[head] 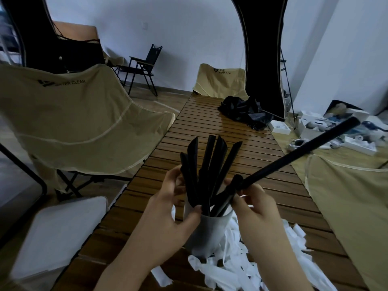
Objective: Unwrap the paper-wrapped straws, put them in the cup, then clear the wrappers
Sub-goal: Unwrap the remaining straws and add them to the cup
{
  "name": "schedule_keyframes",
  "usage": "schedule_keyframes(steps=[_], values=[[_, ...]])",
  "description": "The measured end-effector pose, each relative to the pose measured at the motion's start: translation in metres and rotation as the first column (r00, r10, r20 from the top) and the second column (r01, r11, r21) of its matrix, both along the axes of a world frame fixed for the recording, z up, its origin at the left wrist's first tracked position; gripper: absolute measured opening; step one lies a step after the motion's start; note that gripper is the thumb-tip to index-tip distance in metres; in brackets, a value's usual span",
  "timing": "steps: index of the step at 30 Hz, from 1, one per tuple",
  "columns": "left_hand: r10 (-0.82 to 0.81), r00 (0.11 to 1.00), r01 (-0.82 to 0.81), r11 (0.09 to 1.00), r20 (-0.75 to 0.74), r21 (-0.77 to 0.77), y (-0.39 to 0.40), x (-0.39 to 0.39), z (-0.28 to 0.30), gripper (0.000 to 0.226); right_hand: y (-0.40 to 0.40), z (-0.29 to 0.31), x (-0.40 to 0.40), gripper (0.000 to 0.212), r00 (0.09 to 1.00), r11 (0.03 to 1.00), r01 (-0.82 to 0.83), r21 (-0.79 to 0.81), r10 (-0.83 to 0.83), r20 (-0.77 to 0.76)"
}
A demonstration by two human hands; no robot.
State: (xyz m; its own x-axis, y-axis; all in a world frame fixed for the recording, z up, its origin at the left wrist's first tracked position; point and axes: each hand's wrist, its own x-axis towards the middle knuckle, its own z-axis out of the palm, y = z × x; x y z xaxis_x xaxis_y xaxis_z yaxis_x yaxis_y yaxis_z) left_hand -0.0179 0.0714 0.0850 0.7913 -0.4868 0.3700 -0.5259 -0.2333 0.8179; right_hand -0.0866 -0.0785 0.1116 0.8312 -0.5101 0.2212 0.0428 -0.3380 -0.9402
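A white cup stands near the front of the slatted wooden table, with several black straws fanning upward out of it. My left hand grips the cup at its rim, thumb on the near side and fingers behind the straws. Held in my right hand is one more black straw, whose lower end dips into the cup while the long end points up to the right. A heap of white paper wrappers lies around the cup's base and to its right.
A crumpled black bag lies at the table's far end. Beige camping chairs stand at the left, far end and right. A white lidded bin sits lower left. White boxes and gadgets clutter the floor at right.
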Motion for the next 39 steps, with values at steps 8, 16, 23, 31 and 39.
schedule_keyframes(steps=[8,16,23,31,39], values=[[-0.065,0.997,0.065,0.998,-0.029,0.007,-0.001,-0.001,0.001,0.063,0.003,0.005,-0.007,0.069,0.993,0.994,-0.072,0.079,0.064,0.102],[-0.018,0.999,0.017,1.000,-0.049,-0.018,-0.003,0.001,0.000,0.074,0.013,0.029,-0.016,0.078,0.864,0.997,-0.082,-0.017,0.079,0.496],[-0.021,0.999,0.020,1.000,-0.047,-0.015,-0.004,0.000,0.002,0.089,0.012,0.037,-0.017,0.080,0.834,0.979,0.042,-0.200,0.076,0.547],[-0.057,0.997,0.055,0.998,-0.049,-0.043,-0.007,-0.001,0.002,0.080,0.003,0.020,-0.013,0.051,0.855,0.978,-0.040,-0.206,0.140,0.500],[-0.023,0.999,0.022,0.999,-0.025,-0.025,-0.008,-0.002,-0.001,0.072,0.000,0.020,-0.015,0.034,0.867,0.981,-0.157,-0.117,0.194,0.459]])
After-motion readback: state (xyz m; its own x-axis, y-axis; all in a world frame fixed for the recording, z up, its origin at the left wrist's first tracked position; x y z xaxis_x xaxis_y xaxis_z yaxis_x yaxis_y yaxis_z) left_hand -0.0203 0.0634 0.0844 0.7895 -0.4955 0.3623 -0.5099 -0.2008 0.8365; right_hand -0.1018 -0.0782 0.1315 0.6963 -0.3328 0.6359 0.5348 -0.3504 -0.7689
